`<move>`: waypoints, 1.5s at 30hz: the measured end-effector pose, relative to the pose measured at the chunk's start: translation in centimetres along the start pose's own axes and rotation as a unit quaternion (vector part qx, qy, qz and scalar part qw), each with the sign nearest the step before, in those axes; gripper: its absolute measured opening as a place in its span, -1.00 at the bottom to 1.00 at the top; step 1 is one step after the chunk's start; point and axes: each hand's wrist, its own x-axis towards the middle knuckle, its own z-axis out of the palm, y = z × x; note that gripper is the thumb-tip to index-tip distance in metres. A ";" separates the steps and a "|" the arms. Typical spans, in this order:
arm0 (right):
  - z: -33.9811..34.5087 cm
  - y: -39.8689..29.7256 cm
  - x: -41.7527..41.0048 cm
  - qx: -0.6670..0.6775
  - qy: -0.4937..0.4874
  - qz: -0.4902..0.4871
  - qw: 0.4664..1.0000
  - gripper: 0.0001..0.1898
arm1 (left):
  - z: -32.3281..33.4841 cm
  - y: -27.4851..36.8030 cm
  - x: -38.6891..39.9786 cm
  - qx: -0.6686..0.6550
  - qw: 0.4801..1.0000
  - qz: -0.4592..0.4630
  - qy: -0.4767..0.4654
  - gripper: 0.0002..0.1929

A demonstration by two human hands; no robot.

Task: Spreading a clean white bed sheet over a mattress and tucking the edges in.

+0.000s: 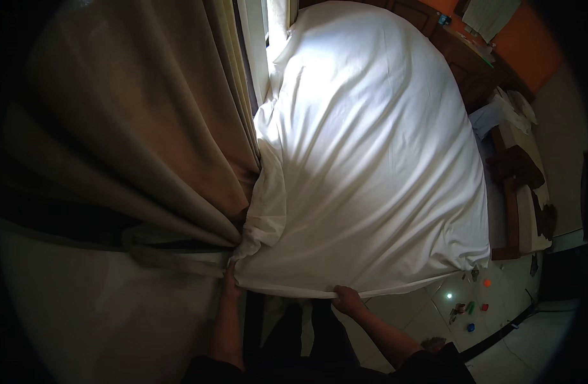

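A white bed sheet [371,158] lies wrinkled over a bed, with long creases fanning from its near left corner. My right hand [347,301] is closed on the hem along the near edge. At the near left corner my left hand [232,281] grips the sheet's edge; its fingers are partly hidden by the cloth. A loose bunched fold [269,216] of the sheet runs along the left side, beside the curtain. The mattress is covered and does not show.
A heavy brown curtain [179,120] hangs close on the left, by a bright window [276,29]. A wooden headboard [409,17] stands at the far end. To the right is a wooden seat with pale cushions [531,216]. Small objects, including a blue one [470,327], lie on the tiled floor [404,312].
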 end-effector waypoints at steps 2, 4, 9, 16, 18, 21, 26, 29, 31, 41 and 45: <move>0.4 -0.9 -0.1 0.018 0.006 -0.005 1.000 -0.80 | -2.7 -1.1 0.2 0.016 0.998 -0.002 0.061 -0.44; 0.8 -1.2 -0.1 0.014 0.007 -0.011 1.000 -0.79 | -3.5 -1.7 0.9 0.032 0.993 -0.010 0.117 -0.45; 0.8 -1.8 -0.1 0.009 0.001 -0.048 0.999 -0.77 | -1.7 -1.3 2.2 0.615 0.743 -0.065 0.256 -0.38; 1.7 -3.6 0.3 0.001 -0.087 -0.025 0.996 -0.75 | 4.2 -0.6 4.1 0.714 0.637 0.264 0.117 -0.27; 2.5 -4.7 0.5 0.001 -0.121 -0.016 0.992 -0.71 | 6.7 0.2 5.3 0.709 0.637 0.289 0.094 -0.26; 3.0 -7.0 0.4 0.021 -0.147 0.000 0.989 -0.73 | 9.7 0.9 6.5 0.728 0.555 0.395 0.078 -0.37; 4.5 -7.3 -0.2 0.038 -0.142 -0.035 0.989 -0.76 | 8.6 2.5 11.3 0.899 0.327 0.289 -0.029 -0.60; 4.5 -6.3 -0.1 0.005 -0.186 -0.002 0.983 -0.73 | 4.2 3.8 15.0 0.969 0.001 0.240 0.064 -0.84; 6.1 -10.1 -0.2 0.029 -0.206 -0.084 0.974 -0.74 | -8.9 10.7 14.2 0.920 0.207 0.161 0.292 -0.85; 8.1 -5.8 0.1 -0.043 -0.195 -0.065 0.978 -0.68 | -3.0 -2.5 11.7 0.988 -0.116 -0.055 -0.081 -0.20; 7.9 -3.5 0.5 0.032 -0.109 -0.042 0.993 -0.57 | -5.3 -7.0 8.0 0.787 0.497 -0.291 -0.221 -0.14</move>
